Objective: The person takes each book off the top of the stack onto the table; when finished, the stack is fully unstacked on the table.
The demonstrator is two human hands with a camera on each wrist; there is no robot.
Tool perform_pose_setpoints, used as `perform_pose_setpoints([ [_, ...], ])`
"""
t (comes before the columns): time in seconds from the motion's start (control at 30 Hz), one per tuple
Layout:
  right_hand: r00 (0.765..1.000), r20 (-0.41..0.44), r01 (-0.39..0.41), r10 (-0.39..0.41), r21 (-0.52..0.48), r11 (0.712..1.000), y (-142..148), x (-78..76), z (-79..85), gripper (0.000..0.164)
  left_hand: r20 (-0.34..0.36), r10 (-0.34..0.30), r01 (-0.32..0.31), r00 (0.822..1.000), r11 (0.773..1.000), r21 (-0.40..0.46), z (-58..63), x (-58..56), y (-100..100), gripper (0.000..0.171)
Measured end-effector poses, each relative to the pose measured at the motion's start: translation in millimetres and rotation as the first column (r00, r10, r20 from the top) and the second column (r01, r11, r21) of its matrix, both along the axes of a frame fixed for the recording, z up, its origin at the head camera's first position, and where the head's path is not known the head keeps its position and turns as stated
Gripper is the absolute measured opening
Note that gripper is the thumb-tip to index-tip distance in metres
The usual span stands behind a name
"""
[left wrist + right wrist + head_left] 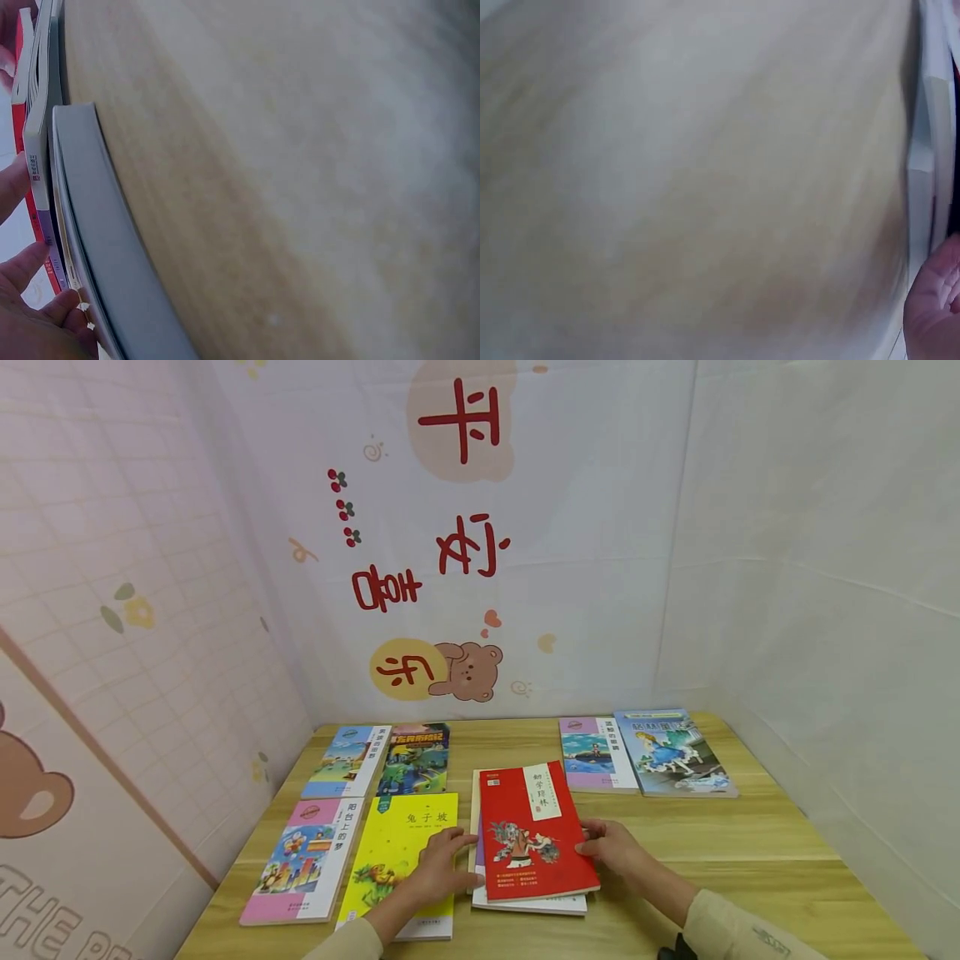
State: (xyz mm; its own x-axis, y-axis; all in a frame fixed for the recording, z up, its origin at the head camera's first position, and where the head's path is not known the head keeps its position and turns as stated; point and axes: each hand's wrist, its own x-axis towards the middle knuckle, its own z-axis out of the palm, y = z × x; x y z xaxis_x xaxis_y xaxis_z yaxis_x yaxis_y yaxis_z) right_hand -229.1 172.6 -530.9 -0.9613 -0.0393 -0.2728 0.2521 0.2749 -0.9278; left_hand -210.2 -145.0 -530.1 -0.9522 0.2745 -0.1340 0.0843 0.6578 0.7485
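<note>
A red paperback book [528, 835] with a white title panel lies slightly askew on top of a small stack of books. A lower white book [547, 906] sticks out below its bottom edge. My right hand [617, 856] grips the red book at its right edge, fingertips over the cover. At the stack's left side, my left hand [442, 870] touches the book edges with extended fingertips. In the left wrist view those fingers [26, 266] meet the spines, one of them part purple [51, 232]. Its forearm passes over a yellow book [408, 835].
Left of the yellow book lies a pink book [300, 860]. Behind are a blue-covered book [345, 760] and a dark green one [415, 760]. At the back right, a purple-edged book [597, 756] lies beside a large blue book [675, 756]. White cloth walls [585, 568] enclose the wooden table [780, 860].
</note>
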Motion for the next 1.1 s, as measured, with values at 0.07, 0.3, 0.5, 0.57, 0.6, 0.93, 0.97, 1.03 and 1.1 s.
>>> perform_pose_setpoints([
  [0.07,1.000,0.021,0.001,-0.001,-0.031,1.000,1,-0.4,1.5,0.054,0.001,-0.002,0.002,1.000,1.000,0.000,-0.5,0.1,0,0.063],
  [0.3,0.998,0.057,-0.023,0.032,-0.144,0.989,4,1.1,5.2,0.059,0.007,-0.010,0.010,1.000,1.000,0.000,0.2,0.7,-1,0.064],
  [0.5,0.997,0.034,-0.064,0.073,-0.219,0.974,7,4.9,8.4,0.062,0.006,-0.011,0.011,1.000,1.000,-0.001,1.2,0.9,0,0.064],
  [0.57,0.996,0.023,-0.082,0.091,-0.246,0.966,9,7.0,9.7,0.063,0.000,-0.011,0.011,1.000,1.000,-0.006,0.9,0.8,0,0.064],
  [0.6,0.995,0.018,-0.094,0.102,-0.257,0.962,10,8.2,10.3,0.064,-0.006,-0.013,0.013,1.000,1.000,-0.008,0.8,0.9,0,0.063],
  [0.93,0.995,-0.018,-0.097,0.097,-0.334,0.938,20,20.2,14.4,0.067,-0.020,-0.029,0.029,0.999,1.000,0.002,1.1,1.9,0,0.064],
  [0.97,0.995,-0.021,-0.095,0.094,-0.337,0.937,22,20.9,14.9,0.067,-0.019,-0.027,0.027,0.999,1.000,0.001,1.6,2.0,0,0.064],
  [1.03,0.995,-0.032,-0.095,0.090,-0.340,0.935,25,22.5,16.4,0.068,-0.019,-0.028,0.028,0.999,1.000,-0.003,2.7,2.1,0,0.064],
  [1.1,0.996,-0.039,-0.094,0.086,-0.336,0.937,29,24.2,18.4,0.068,-0.015,-0.029,0.029,0.999,1.000,-0.005,3.2,2.3,1,0.064],
])
